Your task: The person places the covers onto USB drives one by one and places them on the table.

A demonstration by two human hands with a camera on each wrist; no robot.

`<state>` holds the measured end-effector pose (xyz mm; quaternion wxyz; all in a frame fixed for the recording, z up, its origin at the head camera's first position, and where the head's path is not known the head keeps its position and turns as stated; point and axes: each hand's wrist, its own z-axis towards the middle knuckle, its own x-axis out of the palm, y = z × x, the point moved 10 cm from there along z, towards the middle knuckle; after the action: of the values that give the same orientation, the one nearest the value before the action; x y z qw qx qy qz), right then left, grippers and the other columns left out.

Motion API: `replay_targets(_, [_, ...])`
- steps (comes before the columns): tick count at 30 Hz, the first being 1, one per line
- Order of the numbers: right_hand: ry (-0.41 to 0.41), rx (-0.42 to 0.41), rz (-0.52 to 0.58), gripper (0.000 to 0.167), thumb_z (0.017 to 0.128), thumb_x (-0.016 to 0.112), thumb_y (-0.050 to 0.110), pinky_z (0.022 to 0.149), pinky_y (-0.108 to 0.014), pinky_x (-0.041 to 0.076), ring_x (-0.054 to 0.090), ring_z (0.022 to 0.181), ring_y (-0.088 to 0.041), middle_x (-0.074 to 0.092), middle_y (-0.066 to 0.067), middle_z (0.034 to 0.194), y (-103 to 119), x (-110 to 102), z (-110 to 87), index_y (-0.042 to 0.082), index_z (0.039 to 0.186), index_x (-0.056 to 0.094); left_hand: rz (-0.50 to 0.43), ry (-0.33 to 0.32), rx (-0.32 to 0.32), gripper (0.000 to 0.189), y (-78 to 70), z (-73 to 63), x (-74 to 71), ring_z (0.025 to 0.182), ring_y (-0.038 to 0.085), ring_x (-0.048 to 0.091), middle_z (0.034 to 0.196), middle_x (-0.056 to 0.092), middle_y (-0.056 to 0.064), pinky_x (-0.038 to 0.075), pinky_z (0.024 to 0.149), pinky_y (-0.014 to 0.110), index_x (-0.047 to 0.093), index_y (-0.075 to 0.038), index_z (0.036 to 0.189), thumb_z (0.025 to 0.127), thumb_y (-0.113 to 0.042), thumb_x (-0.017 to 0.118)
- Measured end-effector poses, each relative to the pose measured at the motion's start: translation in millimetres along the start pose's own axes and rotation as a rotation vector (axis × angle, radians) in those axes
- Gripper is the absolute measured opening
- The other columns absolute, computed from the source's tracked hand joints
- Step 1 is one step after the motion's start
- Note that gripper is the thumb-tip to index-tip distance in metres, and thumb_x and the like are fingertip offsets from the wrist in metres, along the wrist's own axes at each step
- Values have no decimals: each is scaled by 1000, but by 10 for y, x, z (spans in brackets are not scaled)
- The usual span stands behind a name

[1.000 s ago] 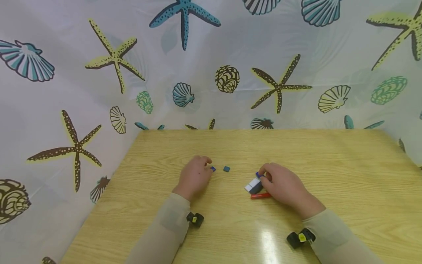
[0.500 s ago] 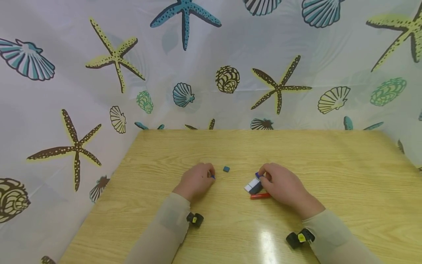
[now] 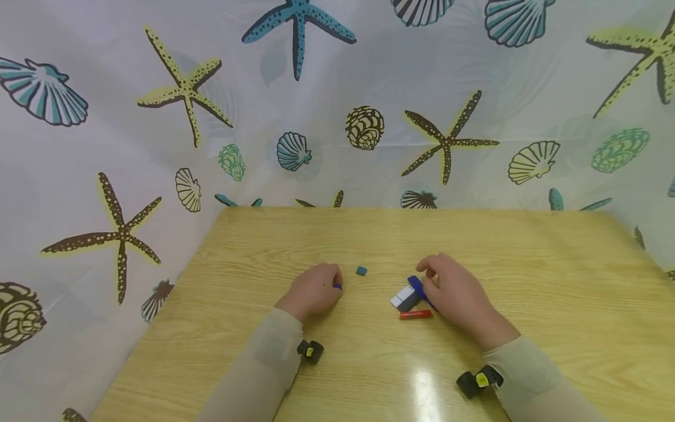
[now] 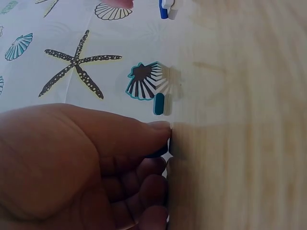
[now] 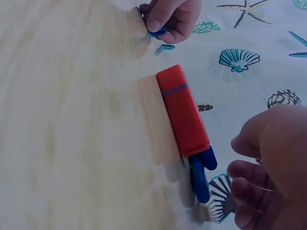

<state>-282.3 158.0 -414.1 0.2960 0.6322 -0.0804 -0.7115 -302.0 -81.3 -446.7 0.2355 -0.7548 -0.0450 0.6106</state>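
Observation:
Low on the wooden table, my left hand (image 3: 314,288) pinches a small blue piece (image 3: 337,286) between thumb and fingers. Most of that piece is covered, though some blue (image 4: 158,153) shows below the thumb in the left wrist view. A small teal block (image 3: 361,271) lies just beyond this hand. My right hand (image 3: 456,288), fingers loosely bent, holds nothing; it hovers beside a long blue piece (image 3: 415,285). Against that piece lies a white and dark grey block (image 3: 403,296). Nearer me is a red stick (image 3: 415,315), seen with a thin blue line in the right wrist view.
The wood-grain table (image 3: 517,252) extends to both sides of the hands. A pale curtain (image 3: 327,111) printed with shells and starfish hangs along its back and sides. Each sleeve carries a small black wrist camera (image 3: 480,381).
My left fingers have closed on the small blue piece and drawn it a little toward me. My right fingers have let go of the long blue piece and lifted off it.

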Motion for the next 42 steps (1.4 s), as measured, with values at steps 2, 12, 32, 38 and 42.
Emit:
replay_targets(2, [17, 9, 1, 24, 96, 59, 15, 75, -44, 52, 60, 85, -22, 63, -7, 105, -17, 25, 4, 9, 117, 67, -3, 1, -2, 3, 6, -7, 2, 78, 17, 53, 88, 57, -3, 46, 71, 36, 63, -15, 94, 95, -16, 65])
replay_targets(12, [136, 45, -6, 24, 94, 67, 23, 67, -39, 48, 56, 79, -19, 62, -3, 97, -105, 169, 24, 13, 115, 66, -8, -4, -5, 7, 26, -6, 5, 75, 17, 54, 85, 58, -4, 45, 69, 36, 60, -19, 94, 97, -21, 65])
replay_targets(32, [226, 27, -23, 48, 86, 65, 1, 77, -43, 47, 55, 85, -22, 60, -4, 97, -102, 199, -7, 4, 134, 58, -5, -1, -2, 8, 24, -2, 1, 74, 17, 54, 84, 58, -4, 45, 68, 35, 59, -18, 95, 98, -22, 66])
replay_targets(38, [169, 16, -28, 29, 92, 67, 7, 70, -40, 46, 53, 78, -20, 58, -2, 89, -106, 139, 5, 7, 121, 65, -18, -4, 7, 9, 13, 2, 0, 74, 17, 54, 83, 58, -4, 44, 69, 35, 59, -19, 94, 98, -22, 66])
replay_targets(42, [122, 19, -4, 17, 96, 68, 16, 69, -38, 44, 53, 77, -19, 58, 0, 87, -115, 99, 17, 10, 113, 66, -31, -12, 3, 8, 13, 3, -6, 74, 18, 54, 83, 58, -3, 44, 68, 35, 58, -19, 96, 99, -23, 65])
